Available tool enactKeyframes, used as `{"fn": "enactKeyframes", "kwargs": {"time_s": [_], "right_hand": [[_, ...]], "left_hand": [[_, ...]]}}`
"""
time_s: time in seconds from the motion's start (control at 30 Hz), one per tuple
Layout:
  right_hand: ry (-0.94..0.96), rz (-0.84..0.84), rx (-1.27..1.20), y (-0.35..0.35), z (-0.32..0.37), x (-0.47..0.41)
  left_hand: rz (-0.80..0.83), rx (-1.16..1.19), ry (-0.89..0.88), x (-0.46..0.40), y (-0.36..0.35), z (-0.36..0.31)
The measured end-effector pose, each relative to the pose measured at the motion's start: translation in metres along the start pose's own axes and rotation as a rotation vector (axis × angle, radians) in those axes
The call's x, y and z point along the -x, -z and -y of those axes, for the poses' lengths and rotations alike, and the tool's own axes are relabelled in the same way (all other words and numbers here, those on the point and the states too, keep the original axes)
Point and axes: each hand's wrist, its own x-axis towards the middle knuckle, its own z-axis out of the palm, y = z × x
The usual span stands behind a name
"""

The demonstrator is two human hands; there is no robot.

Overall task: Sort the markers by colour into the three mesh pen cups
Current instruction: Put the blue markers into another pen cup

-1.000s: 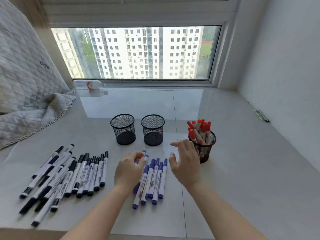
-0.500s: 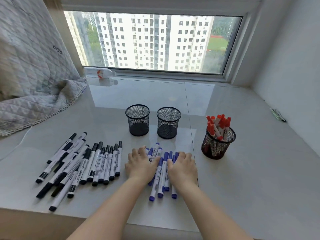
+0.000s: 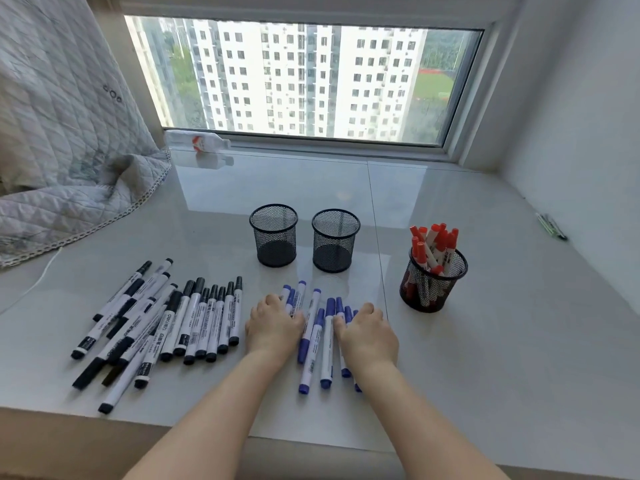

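While the red markers (image 3: pixel 433 244) stand in the right mesh cup (image 3: pixel 433 284), the blue markers (image 3: pixel 320 332) lie on the white sill (image 3: pixel 485 341) — left hand (image 3: pixel 273 327) and right hand (image 3: pixel 367 332) pressing their outer edges, fingers curled over them. Two empty mesh cups (image 3: pixel 273 235) stand behind; black markers (image 3: pixel 166 323) lie left.

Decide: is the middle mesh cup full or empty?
Empty. Through the middle mesh cup its bare bottom shows, no markers inside.

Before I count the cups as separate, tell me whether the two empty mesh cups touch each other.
Apart. The head view shows a strip of bare sill between the left empty cup and the right empty cup, from rims to bases.
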Motion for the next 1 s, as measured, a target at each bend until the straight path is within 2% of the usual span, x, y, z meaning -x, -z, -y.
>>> {"fn": "enactKeyframes", "kwargs": {"time_s": [0.33,0.67,0.83,0.93,1.0], "right_hand": [[-0.055,0.101,0.004,0.005,-0.002,-0.009],[-0.014,0.026,-0.043,0.010,-0.009,-0.006],[0.019,0.080,0.005,0.013,-0.010,-0.007],[0.025,0.141,0.082,0.018,-0.008,-0.015],[-0.039,0.190,0.009,0.023,-0.006,-0.022]], "left_hand": [[0.060,0.023,0.025,-0.008,0.007,0.006],[0.143,-0.109,0.006,-0.013,0.020,-0.002],[0.065,0.080,0.010,-0.006,0.016,0.004],[0.031,0.341,0.064,-0.005,0.018,0.006],[0.012,0.533,0.116,-0.004,0.018,0.008]]}}
